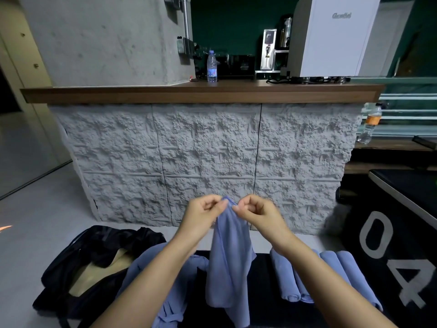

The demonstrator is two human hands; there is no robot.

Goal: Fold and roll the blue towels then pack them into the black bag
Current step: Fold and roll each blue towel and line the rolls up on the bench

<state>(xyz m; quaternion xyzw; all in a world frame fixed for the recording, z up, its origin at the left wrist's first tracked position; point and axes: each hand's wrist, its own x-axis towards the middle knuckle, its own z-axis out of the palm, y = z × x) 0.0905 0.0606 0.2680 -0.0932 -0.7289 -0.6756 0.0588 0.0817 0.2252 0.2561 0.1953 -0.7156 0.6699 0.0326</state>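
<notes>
Blue towel [228, 261] hangs in mid-air, pinched at its top edge by both hands held close together. Left hand [203, 215] and right hand [256, 215] each keep a narrow thumb-and-finger grip on the cloth. Rolled towels [307, 275] lie near right on the dark desk [267, 275]; black bag [94, 259] sits open near left.
</notes>
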